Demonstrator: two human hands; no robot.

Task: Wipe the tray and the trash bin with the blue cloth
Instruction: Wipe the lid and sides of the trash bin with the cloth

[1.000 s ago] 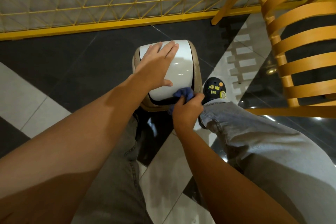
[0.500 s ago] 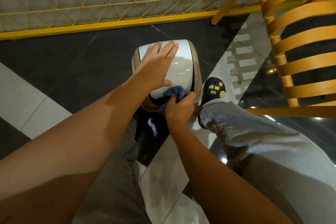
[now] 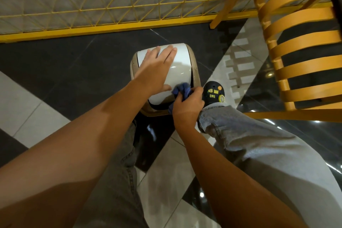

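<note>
The trash bin [image 3: 182, 65] stands on the dark floor, beige with a white curved lid. My left hand [image 3: 157, 69] lies flat on the left half of the lid, fingers spread. My right hand [image 3: 187, 106] grips the bunched blue cloth [image 3: 182, 89] and presses it against the lid's near right edge. No tray is in view.
A yellow slatted chair [image 3: 296, 46] stands close on the right. A yellow wire fence [image 3: 111, 9] runs along the wall behind the bin. My right foot in a black clog [image 3: 213, 93] rests beside the bin, and both my legs are below.
My right hand with the cloth slid left along the lid's near edge, then back to the right and slightly up. My left hand has stayed on the lid.
</note>
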